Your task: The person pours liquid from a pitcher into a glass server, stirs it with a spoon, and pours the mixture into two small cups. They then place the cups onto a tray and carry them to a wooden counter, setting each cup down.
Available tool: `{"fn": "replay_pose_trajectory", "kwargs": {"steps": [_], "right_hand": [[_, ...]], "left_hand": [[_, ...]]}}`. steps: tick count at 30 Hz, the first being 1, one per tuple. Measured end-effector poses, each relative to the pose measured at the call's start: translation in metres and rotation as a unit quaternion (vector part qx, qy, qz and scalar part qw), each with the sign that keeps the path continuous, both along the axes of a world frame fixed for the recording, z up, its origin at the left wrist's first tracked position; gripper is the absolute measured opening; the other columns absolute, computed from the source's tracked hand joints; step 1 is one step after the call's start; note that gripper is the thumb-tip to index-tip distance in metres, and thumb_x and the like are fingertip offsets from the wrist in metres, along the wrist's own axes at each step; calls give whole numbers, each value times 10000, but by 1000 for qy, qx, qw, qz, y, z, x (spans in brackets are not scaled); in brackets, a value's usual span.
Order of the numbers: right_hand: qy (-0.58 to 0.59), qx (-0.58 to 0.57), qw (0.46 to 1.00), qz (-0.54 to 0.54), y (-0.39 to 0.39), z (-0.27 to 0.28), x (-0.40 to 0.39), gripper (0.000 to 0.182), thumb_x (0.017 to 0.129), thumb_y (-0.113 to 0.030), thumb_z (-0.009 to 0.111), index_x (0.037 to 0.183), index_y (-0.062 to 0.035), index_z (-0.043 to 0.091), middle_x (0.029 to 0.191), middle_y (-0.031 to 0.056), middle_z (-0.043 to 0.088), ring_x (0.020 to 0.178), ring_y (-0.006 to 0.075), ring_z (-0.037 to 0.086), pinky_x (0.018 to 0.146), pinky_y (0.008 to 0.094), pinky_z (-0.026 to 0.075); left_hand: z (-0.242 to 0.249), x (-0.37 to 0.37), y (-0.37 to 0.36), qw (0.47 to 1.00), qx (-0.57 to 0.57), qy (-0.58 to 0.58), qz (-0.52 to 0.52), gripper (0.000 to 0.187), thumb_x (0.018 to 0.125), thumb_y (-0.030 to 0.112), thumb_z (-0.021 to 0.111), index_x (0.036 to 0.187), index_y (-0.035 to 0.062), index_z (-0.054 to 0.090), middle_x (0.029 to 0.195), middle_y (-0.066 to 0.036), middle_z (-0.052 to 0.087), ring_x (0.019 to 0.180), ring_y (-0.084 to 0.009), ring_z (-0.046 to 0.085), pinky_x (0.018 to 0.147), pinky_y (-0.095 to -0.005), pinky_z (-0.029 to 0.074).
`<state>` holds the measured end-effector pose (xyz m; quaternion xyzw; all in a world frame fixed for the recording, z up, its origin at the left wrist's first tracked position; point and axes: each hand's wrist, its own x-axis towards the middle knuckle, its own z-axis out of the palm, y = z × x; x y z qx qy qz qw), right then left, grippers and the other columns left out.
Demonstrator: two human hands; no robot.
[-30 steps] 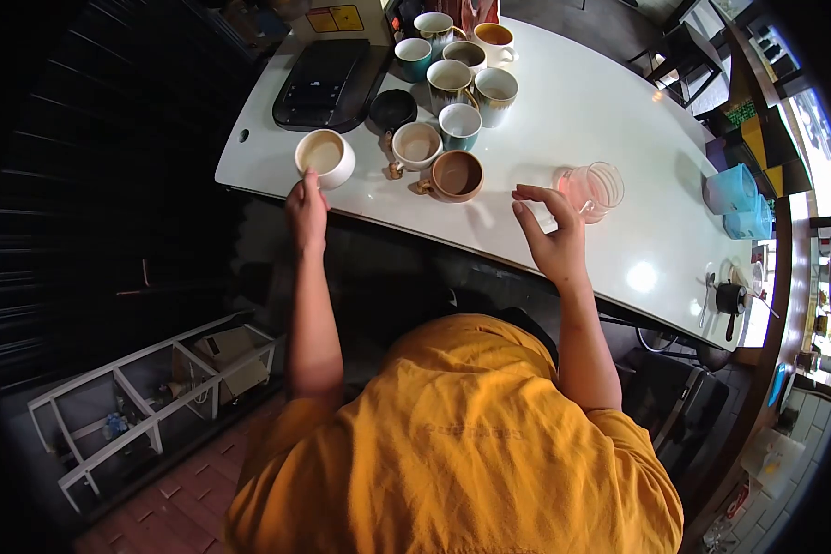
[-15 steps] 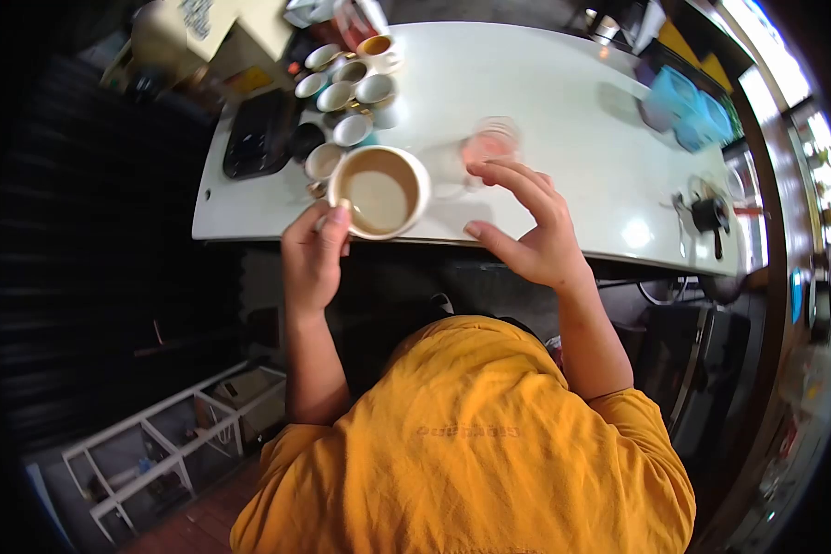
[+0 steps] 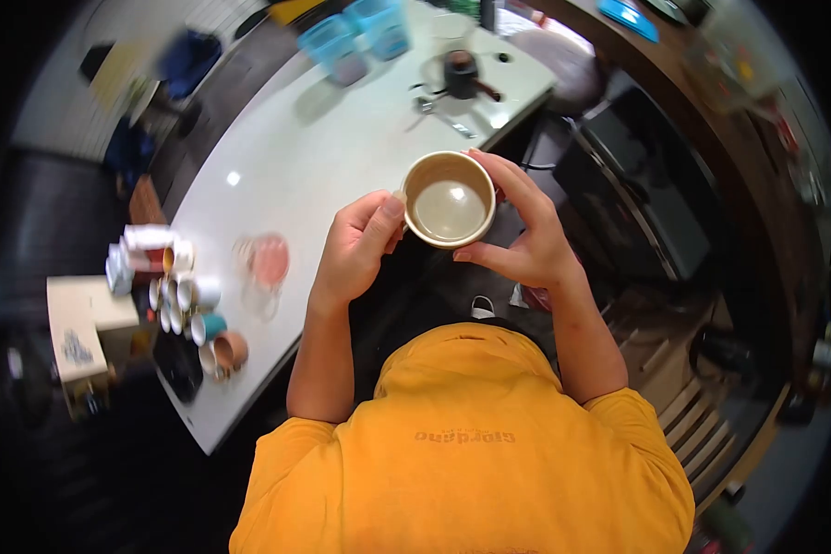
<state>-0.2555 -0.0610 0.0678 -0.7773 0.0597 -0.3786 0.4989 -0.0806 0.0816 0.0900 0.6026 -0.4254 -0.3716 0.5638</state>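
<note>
Cup (image 3: 450, 198) between two hands, near the table's (image 3: 258, 175) edge.
Left hand (image 3: 353, 247) grips the handle side; right hand (image 3: 534, 242) curls, fingers and thumb, round the opposite wall — earlier it hung apart, half open; the handle is mostly hidden — the mugs (image 3: 207, 293) look blurred.

Apparently a café or kitchen: clustered mugs (image 3: 207, 329), blue containers (image 3: 383, 30), long white table (image 3: 249, 189).
</note>
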Motion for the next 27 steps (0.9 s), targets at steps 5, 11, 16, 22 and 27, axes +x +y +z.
{"fn": "replay_pose_trajectory", "kwargs": {"steps": [5,11,16,22,27], "right_hand": [[3,47,978,-204,-28,-19,-58,863,620,-226,887,1344,-33,458,1276,113,560,1150,222,558,947,320,442],[-54,71,925,-371,-47,-26,-88,874,667,-194,860,1372,-13,377,1277,116,556,1154,204,550,964,319,424],[-7,34,868,-496,-63,-2,-108,914,664,-216,852,1397,-6,348,1289,137,529,1190,221,519,963,324,421],[69,-73,743,-662,-91,14,-161,946,630,-228,871,1408,-30,370,1286,128,494,1156,231,508,920,323,443],[30,-50,729,-682,-132,15,-251,900,654,-232,856,1403,-48,393,1278,118,506,1134,221,529,915,321,449]], "left_hand": [[-2,-26,-100,988,26,37,-150,350,1008,309,353,831,62,528,707,10,474,629,-62,413,569,-212,328],[-4,-62,-199,956,-2,46,-290,310,995,319,385,910,62,536,703,10,495,619,-55,434,564,-198,342],[6,-92,-266,909,-14,109,-401,259,1012,285,404,915,76,522,703,26,474,622,-39,414,555,-192,328],[18,-164,-333,854,-24,98,-511,265,1012,296,430,963,56,530,686,16,483,594,-53,433,547,-210,362],[28,-256,-389,815,-46,60,-574,282,1002,341,448,1025,77,544,737,0,561,611,-59,463,554,-199,368]]}}
